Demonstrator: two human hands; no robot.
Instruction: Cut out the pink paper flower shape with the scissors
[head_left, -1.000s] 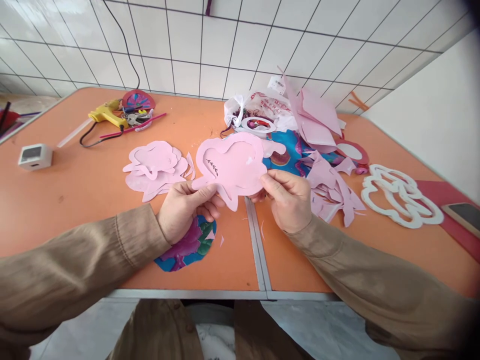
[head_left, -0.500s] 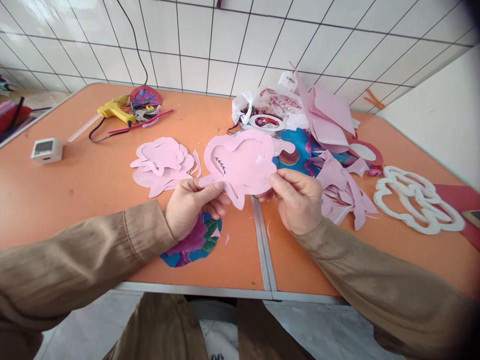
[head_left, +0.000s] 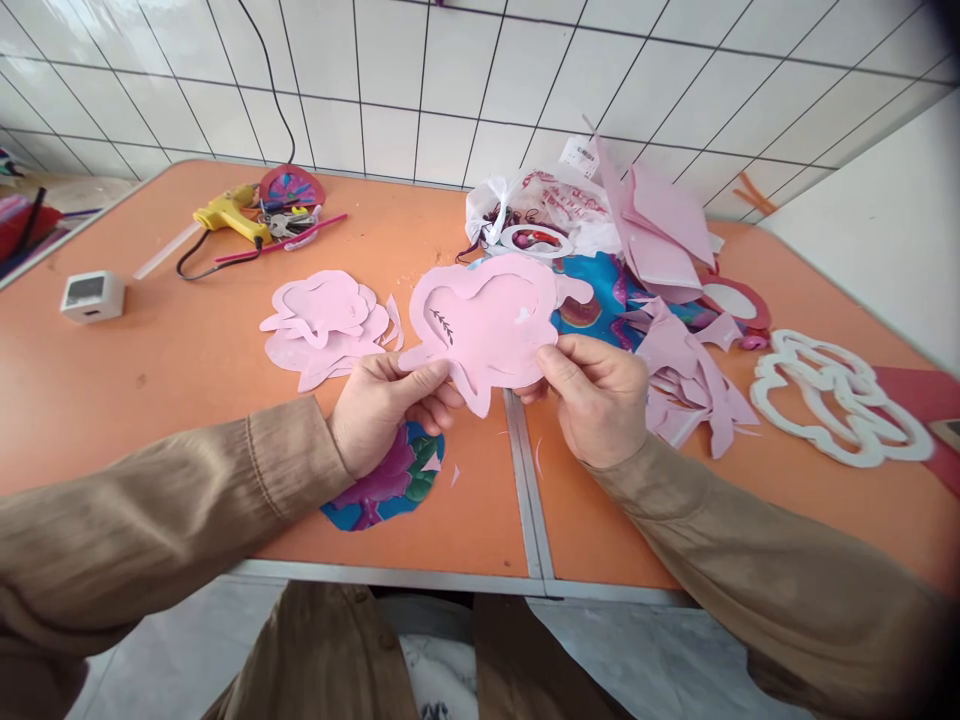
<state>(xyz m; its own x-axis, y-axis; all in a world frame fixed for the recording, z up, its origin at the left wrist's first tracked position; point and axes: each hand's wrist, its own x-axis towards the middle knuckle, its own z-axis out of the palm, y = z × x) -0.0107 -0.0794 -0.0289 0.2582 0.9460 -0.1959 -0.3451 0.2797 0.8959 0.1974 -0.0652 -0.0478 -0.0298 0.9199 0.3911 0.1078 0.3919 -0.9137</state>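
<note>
Between my two hands, above the table, is a pink paper cutout (head_left: 487, 325) with a wavy outline, an inner cut line and a small dark leaf sprig printed on it. My left hand (head_left: 382, 405) pinches its lower left edge, thumb on top. At its lower right edge my right hand (head_left: 600, 395) grips it the same way. Further left lies a stack of similar pink cutouts (head_left: 319, 315). Below my left hand, partly hidden by it, rests a piece of blue floral fabric (head_left: 386, 490).
A yellow glue gun (head_left: 229, 212) with its cord sits back left, near a small white box (head_left: 93, 297). Pink paper scraps (head_left: 690, 375), folded pink sheets (head_left: 660, 220), a white plastic bag (head_left: 555, 205) and white cloud-shaped frames (head_left: 836, 400) cover the right side.
Almost nothing differs. The view has shifted very slightly, and both hands keep the same hold on the pink cutout.
</note>
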